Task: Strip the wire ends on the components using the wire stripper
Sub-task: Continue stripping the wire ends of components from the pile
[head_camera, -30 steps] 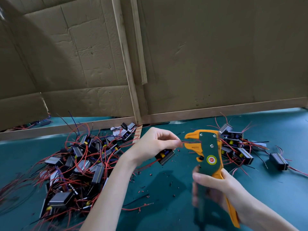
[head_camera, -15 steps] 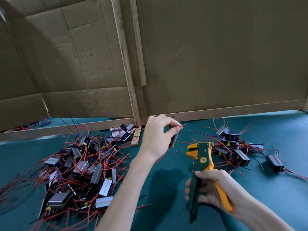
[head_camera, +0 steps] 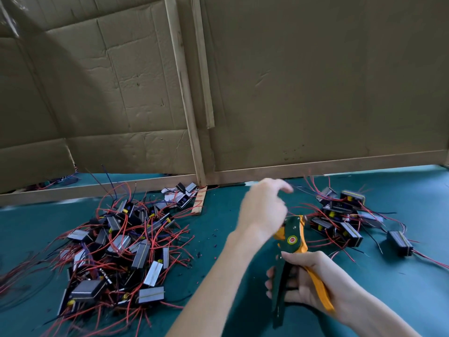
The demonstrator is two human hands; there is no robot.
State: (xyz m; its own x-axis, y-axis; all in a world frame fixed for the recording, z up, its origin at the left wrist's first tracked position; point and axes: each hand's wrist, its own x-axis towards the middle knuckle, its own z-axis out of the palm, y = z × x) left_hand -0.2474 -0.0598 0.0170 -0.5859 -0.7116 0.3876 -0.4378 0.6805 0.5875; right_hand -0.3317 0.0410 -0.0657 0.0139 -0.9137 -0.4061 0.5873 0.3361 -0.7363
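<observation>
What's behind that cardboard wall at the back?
Through the gap at its lower left, more green table and a few red-wired components show. The cardboard hides everything else.

Blurred by motion: left hand, just up-left of the wire stripper; fingertips smeared, so impossible to read if holding something or nothing. Hidden behind that hand: front left part of the stripper's head. Covered by the right hand: middle of both handles. Far left of the stripper, cut off by the left and bottom edges: outer strands of the big pile. Right of the stripper, cut by the right edge: one red wire. Left of the stripper, before the pile, too small to tell: dark crumbs.
</observation>
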